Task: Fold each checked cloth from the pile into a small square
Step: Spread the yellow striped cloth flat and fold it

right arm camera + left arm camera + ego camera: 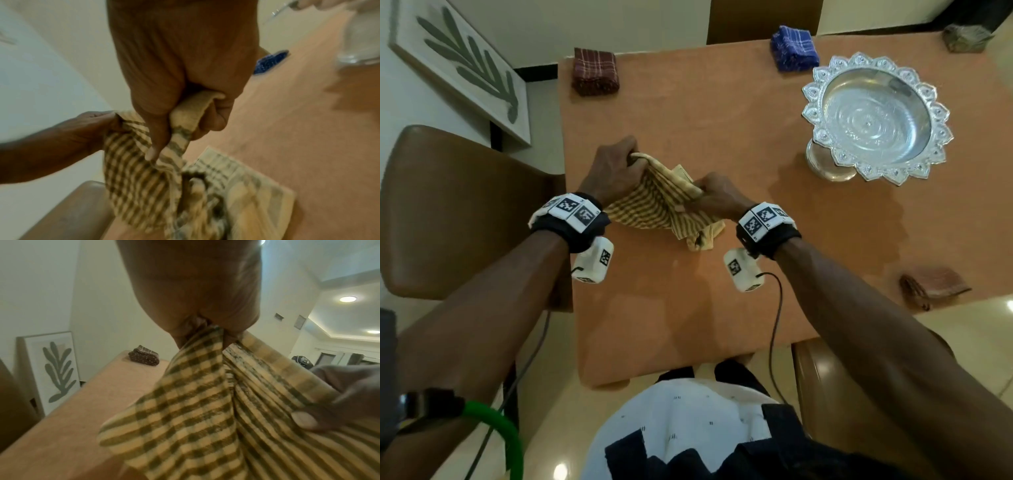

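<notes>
A yellow and olive checked cloth (654, 205) is held up over the middle of the orange table (722, 120), its lower part bunched on the tabletop. My left hand (616, 168) grips one upper corner of the cloth (195, 402). My right hand (717, 195) grips the edge opposite, thumb laid over the fabric (185, 120). The cloth (144, 186) sags between both fists. My left hand (86, 128) appears at the left of the right wrist view, and my right hand's fingers (339, 402) at the right of the left wrist view.
Folded cloths sit around the table: maroon (595, 71) at the far left corner, blue (795, 48) at the far middle, brown (933, 285) at the near right edge. A silver scalloped bowl (876, 116) stands at the right. A brown chair (448, 212) is at the left.
</notes>
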The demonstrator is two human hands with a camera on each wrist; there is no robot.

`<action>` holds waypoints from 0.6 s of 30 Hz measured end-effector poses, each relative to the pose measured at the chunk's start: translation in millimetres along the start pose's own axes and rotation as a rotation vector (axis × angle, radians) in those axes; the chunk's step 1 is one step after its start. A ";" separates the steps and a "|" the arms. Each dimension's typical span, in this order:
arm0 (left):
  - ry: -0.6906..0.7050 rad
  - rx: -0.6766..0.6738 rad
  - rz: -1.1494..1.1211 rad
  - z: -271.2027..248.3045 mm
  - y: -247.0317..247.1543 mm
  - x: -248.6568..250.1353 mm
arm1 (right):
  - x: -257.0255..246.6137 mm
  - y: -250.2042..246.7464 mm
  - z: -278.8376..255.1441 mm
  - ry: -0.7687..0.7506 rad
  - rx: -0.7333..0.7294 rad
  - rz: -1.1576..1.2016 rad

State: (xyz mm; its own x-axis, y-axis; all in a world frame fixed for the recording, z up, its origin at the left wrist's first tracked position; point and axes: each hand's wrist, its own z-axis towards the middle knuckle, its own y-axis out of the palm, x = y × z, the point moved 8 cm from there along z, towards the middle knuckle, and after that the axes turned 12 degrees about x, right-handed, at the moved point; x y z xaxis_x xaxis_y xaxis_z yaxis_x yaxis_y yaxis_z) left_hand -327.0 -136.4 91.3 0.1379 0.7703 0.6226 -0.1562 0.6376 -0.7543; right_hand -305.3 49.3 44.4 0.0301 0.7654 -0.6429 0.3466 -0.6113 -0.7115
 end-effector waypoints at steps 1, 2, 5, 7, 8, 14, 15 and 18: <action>0.007 -0.016 0.031 4.4 -6.9 -4.6 | 2.3 -17.5 6.1 0.003 0.066 -0.062; 0.024 -0.045 0.061 9.0 -12.2 -8.9 | 3.3 -39.4 11.5 0.002 0.175 -0.076; 0.054 -0.084 0.166 31.7 -35.4 -9.7 | -16.1 -122.3 19.3 -0.064 0.642 -0.029; 0.089 0.082 0.206 54.7 -65.9 7.5 | -45.2 -172.6 11.7 -0.169 0.914 0.077; 0.113 0.225 0.199 64.3 -85.4 21.0 | -60.3 -192.4 5.3 -0.218 1.021 0.131; 0.197 0.718 0.129 47.5 -137.0 94.7 | -86.7 -237.6 -64.2 -0.401 1.511 0.277; 0.212 0.707 0.173 33.0 -127.0 95.9 | -78.0 -227.0 -77.4 -0.394 1.530 0.270; 0.248 0.608 0.274 -22.8 -86.0 82.3 | -33.2 -180.8 -102.2 -0.319 1.411 0.218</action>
State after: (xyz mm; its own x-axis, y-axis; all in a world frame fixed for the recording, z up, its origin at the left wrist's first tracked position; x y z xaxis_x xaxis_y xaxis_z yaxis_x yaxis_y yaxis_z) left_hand -279.9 -128.0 202.6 0.2227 0.9254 0.3066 -0.7253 0.3674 -0.5822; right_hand -273.1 154.9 223.4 -0.3089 0.6726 -0.6724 -0.8301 -0.5357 -0.1546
